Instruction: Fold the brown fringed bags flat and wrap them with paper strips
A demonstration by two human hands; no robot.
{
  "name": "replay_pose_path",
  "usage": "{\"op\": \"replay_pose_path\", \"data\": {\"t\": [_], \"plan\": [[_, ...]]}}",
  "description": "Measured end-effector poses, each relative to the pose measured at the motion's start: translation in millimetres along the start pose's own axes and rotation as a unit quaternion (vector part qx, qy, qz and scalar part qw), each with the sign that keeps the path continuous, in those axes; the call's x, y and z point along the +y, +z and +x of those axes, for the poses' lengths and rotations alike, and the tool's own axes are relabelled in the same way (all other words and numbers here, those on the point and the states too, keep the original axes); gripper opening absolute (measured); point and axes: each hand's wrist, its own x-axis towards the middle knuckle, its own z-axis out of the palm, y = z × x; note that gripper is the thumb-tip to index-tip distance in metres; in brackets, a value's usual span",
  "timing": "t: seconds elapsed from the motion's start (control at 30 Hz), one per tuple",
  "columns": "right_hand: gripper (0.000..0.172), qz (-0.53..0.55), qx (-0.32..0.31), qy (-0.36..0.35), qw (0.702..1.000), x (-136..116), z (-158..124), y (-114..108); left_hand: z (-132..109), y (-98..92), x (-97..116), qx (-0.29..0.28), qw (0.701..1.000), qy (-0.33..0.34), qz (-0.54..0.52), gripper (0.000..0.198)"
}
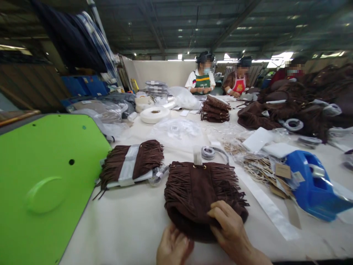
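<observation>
A dark brown fringed suede bag [200, 187] lies on the table in front of me, its near edge folded or rounded toward me. Two gold eyelets and a white strip show at its far edge. My right hand [227, 224] grips the bag's near right part, thumb below and fingers on top. At the near left edge, my left hand [173, 244] has its fingers curled under the bag, with the fingertips partly hidden. To the left rests another brown fringed bag [147, 158], wrapped with a pale band [129, 163]. A coiled grey strap [208, 152] sits just beyond the bag.
A blue tape dispenser [311, 195] and a pile of tags with strings [264, 171] are at right. A green board [49, 176] stands at left. Farther back are a white roll [154, 115], stacked fringed bags [215, 109], a brown heap [289, 99] and several co-workers.
</observation>
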Motion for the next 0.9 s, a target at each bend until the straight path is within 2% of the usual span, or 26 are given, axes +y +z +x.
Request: {"op": "replay_pose_path", "data": {"t": [0.1, 0.2, 0.27, 0.37, 0.47, 0.57, 0.73, 0.9], "plan": [[0.025, 0.013, -0.02, 0.001, 1.0, 2.6, 4.2, -5.2, 5.8, 19.3, 18.3, 0.0, 0.999, -0.034, 0.032, 0.051], [0.024, 0.024, -0.012, -0.003, 1.0, 1.0, 8.5, -10.7, 14.5, 30.1, 39.8, 0.001, 0.999, 0.008, 0.043, 0.042], [0.023, 0.032, 0.006, -0.005, 0.999, -1.7, 11.3, -14.5, 18.8, 31.6, 50.0, -0.017, 0.998, 0.025, 0.053, 0.033], [0.02, 0.037, 0.026, -0.006, 0.999, -3.4, 13.8, -18.8, 21.4, 29.4, 58.8, -0.063, 0.995, 0.006, 0.075, 0.026], [0.018, 0.036, 0.042, -0.022, 0.998, -0.9, 12.4, -20.7, 21.9, 27.7, 62.9, -0.096, 0.992, -0.032, 0.076, 0.024], [0.015, 0.03, 0.032, -0.039, 0.998, 1.9, 8.4, -22.2, 23.9, 29.5, 63.6, -0.113, 0.989, -0.029, 0.085, 0.025], [0.014, 0.013, 0.016, -0.064, 0.998, 2.9, 1.1, -25.3, 31.4, 34.5, 59.3, -0.075, 0.994, -0.004, 0.076, 0.024], [0.017, -0.017, 0.003, -0.124, 0.992, 7.8, -10.5, -16.3, 36.2, 30.9, 58.0, -0.011, 0.997, 0.02, 0.07, 0.023]]}}
